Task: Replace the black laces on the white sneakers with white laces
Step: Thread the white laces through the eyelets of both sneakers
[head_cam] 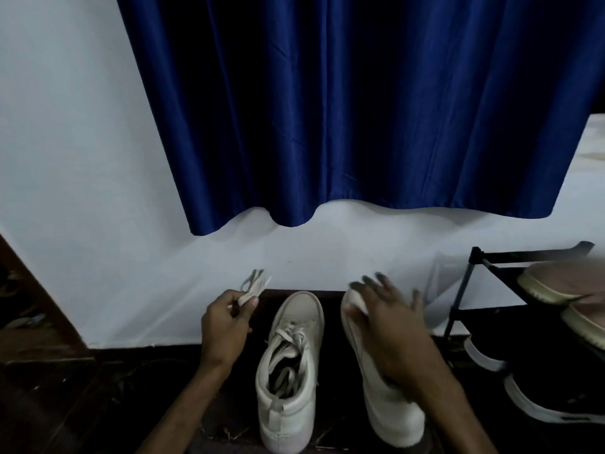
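Head view: left sneaker (289, 381) and right sneaker (389, 411) sit side by side on the floor (147, 404) by its wall edge, long axes toe-to-wall, heels toward the person. The left grip (226, 322) pinches a bundled lace (252, 288); the right grip (389, 322) lies spread, clasping nothing, over the right sneaker's toe. The loosely pinched bundle could slip or tangle while threading.
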A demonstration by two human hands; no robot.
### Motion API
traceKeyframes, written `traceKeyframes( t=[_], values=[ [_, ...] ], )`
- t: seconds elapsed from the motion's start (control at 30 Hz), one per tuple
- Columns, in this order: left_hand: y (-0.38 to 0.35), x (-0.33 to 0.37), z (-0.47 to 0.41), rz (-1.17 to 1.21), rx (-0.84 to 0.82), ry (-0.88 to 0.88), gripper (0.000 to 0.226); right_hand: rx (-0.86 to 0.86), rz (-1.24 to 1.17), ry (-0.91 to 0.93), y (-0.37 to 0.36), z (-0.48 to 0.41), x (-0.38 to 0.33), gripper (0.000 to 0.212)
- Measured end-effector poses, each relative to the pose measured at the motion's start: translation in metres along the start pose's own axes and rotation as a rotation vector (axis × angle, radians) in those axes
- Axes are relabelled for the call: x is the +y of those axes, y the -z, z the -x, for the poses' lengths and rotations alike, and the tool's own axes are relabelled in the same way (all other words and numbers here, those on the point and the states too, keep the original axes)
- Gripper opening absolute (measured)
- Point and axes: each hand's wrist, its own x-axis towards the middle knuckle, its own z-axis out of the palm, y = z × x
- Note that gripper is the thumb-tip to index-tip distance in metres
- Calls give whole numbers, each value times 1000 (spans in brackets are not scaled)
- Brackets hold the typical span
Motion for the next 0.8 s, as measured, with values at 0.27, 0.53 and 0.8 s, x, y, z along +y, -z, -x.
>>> traceKeyframes(
  t=[0.27, 0.53, 0.8],
  values=[
    [7, 6, 0, 133, -29, 44, 15, -312, -200, 63, -48, 29, -78, 59],
    [15, -3, -2, 93, -40, 80, 20, -163, -240, 129, -72, 0, -107, 50],
    [25, 39, -3, 21, -63, -100, 16, 92, -266, 54, 26, -2, -21, 38]
  ],
)
